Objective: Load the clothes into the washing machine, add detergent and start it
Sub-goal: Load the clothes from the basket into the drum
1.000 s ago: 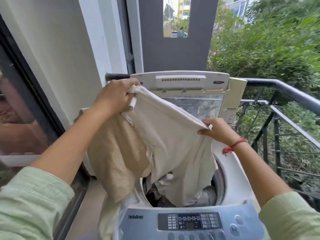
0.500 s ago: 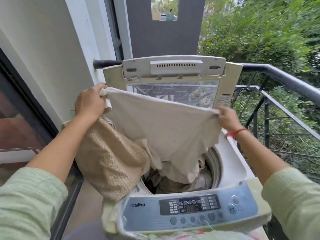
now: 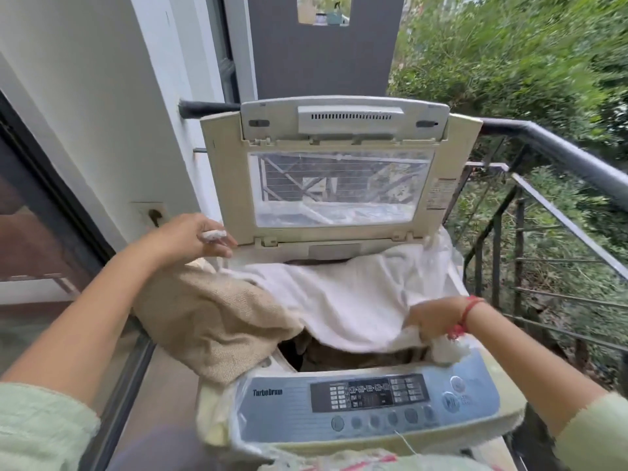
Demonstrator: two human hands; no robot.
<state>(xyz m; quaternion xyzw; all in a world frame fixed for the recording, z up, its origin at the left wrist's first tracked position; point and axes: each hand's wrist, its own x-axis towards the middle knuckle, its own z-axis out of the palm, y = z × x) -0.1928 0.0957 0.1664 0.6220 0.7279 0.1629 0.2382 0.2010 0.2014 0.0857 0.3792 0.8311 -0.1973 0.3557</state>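
While you stand at the front of the top-loading washing machine (image 3: 370, 399), both your arms reach forward over its open tub, pale green sleeves pushed back to the elbows. Your left hand (image 3: 190, 236) is out at the far left corner, just in front of the raised lid (image 3: 339, 171), knuckles up, its fingers (image 3: 217, 244) curled closed around a small bunched corner of the white cloth (image 3: 343, 300). Your right hand (image 3: 438, 317), with a red thread (image 3: 465, 316) at the wrist, is lower and nearer to you at the tub's right front edge, fingers clenched on the cloth's near edge, though motion blur hides the fingertips. Between your hands the white cloth lies spread across nearly the whole tub opening, sagging in the middle. Darker clothes show in the gap beneath its near edge. A tan woven fabric (image 3: 217, 317) hangs under your left forearm, draped over the machine's left side. The control panel (image 3: 370, 396) sits closest to you.
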